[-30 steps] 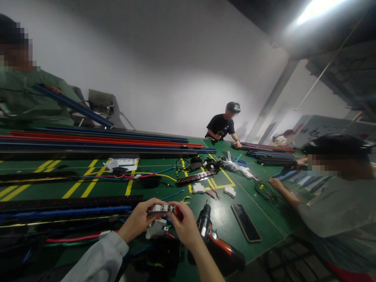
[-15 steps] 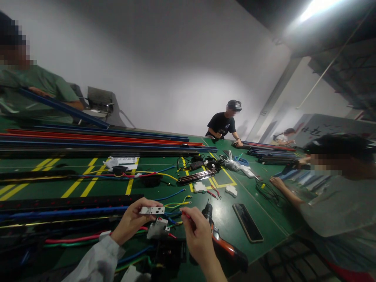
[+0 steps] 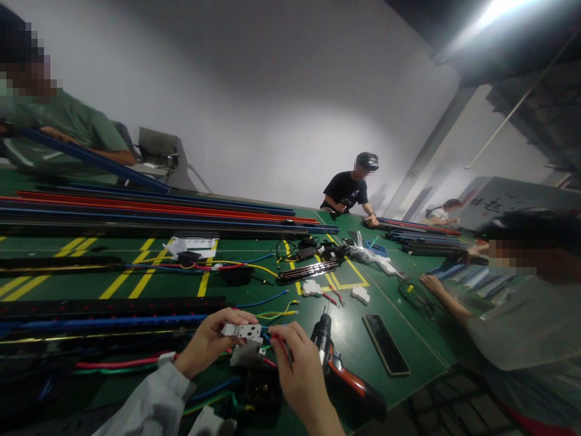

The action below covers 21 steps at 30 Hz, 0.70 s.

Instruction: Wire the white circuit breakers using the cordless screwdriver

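Observation:
My left hand (image 3: 213, 342) is closed round a small white and grey block (image 3: 247, 330) with dark square openings. Close on its right, my right hand (image 3: 295, 357) pinches a red wire (image 3: 280, 345), its tip near the block's right end. A blue wire end shows between the two hands. Below them is another grey-white block (image 3: 245, 353) with coloured wires around it. An orange and black power drill (image 3: 342, 372) lies just right of my right hand.
A phone (image 3: 385, 344) lies right of the drill. White blocks (image 3: 361, 295) and short red wires lie beyond. Long blue, red and black rails (image 3: 158, 215) run across the green table (image 3: 354, 327). Other people work at the left, far side and right.
My right hand has moved left with the red wire, closer to the block in my left hand. The whole view has shifted slightly.

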Each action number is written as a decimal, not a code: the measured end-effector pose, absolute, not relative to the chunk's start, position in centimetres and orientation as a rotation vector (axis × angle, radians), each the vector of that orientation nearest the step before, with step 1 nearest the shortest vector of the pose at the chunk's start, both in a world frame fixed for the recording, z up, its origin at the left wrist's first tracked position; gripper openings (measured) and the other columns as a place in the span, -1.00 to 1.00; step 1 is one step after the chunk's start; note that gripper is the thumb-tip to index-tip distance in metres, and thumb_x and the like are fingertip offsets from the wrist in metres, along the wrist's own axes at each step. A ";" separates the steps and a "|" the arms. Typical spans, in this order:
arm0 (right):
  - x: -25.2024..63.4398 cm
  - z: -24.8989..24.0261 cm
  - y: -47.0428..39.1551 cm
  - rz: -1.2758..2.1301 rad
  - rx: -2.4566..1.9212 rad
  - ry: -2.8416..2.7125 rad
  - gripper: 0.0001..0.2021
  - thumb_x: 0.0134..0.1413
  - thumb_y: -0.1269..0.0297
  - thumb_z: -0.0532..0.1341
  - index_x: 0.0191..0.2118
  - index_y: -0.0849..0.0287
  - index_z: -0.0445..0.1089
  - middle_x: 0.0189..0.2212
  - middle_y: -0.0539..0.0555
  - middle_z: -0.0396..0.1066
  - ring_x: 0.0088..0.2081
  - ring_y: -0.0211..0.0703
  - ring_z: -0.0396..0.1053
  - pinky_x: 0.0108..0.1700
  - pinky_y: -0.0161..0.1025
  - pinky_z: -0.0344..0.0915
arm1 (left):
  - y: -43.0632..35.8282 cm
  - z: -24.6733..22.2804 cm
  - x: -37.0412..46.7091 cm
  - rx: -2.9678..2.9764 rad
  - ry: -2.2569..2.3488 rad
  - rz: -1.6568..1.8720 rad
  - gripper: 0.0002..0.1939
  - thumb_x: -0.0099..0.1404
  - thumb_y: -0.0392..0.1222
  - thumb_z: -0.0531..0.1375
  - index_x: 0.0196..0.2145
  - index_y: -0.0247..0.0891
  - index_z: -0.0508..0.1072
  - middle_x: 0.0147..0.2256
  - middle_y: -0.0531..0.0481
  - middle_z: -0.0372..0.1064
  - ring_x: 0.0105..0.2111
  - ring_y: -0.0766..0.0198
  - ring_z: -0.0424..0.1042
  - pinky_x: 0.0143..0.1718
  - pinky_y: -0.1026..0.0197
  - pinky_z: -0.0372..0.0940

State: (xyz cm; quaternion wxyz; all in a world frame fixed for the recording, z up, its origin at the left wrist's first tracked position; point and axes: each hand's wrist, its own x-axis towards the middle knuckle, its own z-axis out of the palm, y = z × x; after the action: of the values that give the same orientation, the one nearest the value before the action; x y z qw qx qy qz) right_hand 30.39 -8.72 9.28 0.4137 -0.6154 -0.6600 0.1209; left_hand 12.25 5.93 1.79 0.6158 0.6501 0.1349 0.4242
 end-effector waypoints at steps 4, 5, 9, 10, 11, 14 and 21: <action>30.8 8.9 -9.2 0.314 -1.614 -1.613 -0.78 0.32 0.29 0.07 0.02 0.05 0.34 -0.14 0.09 0.45 -0.11 -0.11 0.43 -0.09 -0.25 0.33 | 5.2 2.6 13.2 1.806 0.421 0.931 -0.73 0.17 -0.21 0.34 -0.14 -0.18 0.52 -0.09 -0.12 0.54 -0.06 0.08 0.50 -0.03 0.10 0.39; 31.1 8.7 -9.4 0.311 -1.631 -1.602 -0.78 0.32 0.29 0.07 0.03 0.05 0.33 -0.13 0.09 0.46 -0.10 -0.11 0.44 -0.08 -0.25 0.33 | 5.0 2.7 13.4 1.882 0.442 0.911 -0.72 0.18 -0.18 0.32 -0.12 -0.17 0.53 -0.10 -0.11 0.54 -0.08 0.10 0.51 -0.04 0.13 0.39; 32.4 8.1 -9.8 0.300 -1.686 -1.624 -0.78 0.30 0.27 0.11 -0.01 0.02 0.42 -0.14 0.08 0.49 -0.12 -0.09 0.46 -0.07 -0.22 0.36 | 4.7 3.3 14.1 2.071 0.491 0.832 -0.73 0.21 -0.09 0.28 -0.11 -0.13 0.56 -0.16 -0.06 0.56 -0.17 0.15 0.53 -0.08 0.19 0.39; 32.7 8.0 -9.8 0.299 -1.689 -1.640 -0.77 0.30 0.27 0.11 -0.02 0.01 0.44 -0.15 0.08 0.49 -0.12 -0.09 0.46 -0.08 -0.23 0.36 | 4.7 3.4 14.2 2.094 0.502 0.817 -0.73 0.21 -0.08 0.28 -0.12 -0.12 0.56 -0.17 -0.06 0.56 -0.18 0.15 0.53 -0.09 0.19 0.38; 33.0 7.9 -9.9 0.301 -1.685 -1.657 -0.76 0.30 0.27 0.11 -0.02 0.00 0.46 -0.16 0.09 0.48 -0.14 -0.10 0.46 -0.09 -0.23 0.37 | 4.8 3.5 14.3 2.108 0.512 0.806 -0.73 0.20 -0.07 0.28 -0.12 -0.11 0.57 -0.18 -0.05 0.57 -0.19 0.15 0.53 -0.09 0.20 0.38; 33.5 7.5 -9.8 0.306 -1.673 -1.664 -0.74 0.31 0.29 0.10 -0.01 -0.01 0.48 -0.19 0.09 0.46 -0.18 -0.14 0.46 -0.13 -0.26 0.38 | 4.9 3.7 14.4 2.109 0.528 0.795 -0.72 0.18 -0.09 0.29 -0.14 -0.11 0.58 -0.20 -0.05 0.58 -0.20 0.14 0.53 -0.12 0.21 0.38; 33.4 6.9 -9.1 0.355 -1.691 -1.723 -0.73 0.33 0.28 0.07 0.00 0.01 0.48 -0.21 0.09 0.43 -0.18 -0.14 0.43 -0.14 -0.26 0.36 | 5.1 3.5 14.6 2.147 0.553 0.753 -0.72 0.18 -0.13 0.27 -0.12 -0.11 0.56 -0.19 -0.03 0.57 -0.20 0.15 0.53 -0.14 0.24 0.36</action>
State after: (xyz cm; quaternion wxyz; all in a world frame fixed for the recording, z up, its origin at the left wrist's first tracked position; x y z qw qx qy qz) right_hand 33.43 -9.13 6.95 0.3436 -0.6509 -0.6630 0.1367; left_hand 14.58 5.08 3.49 0.3895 0.8445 0.2174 0.2963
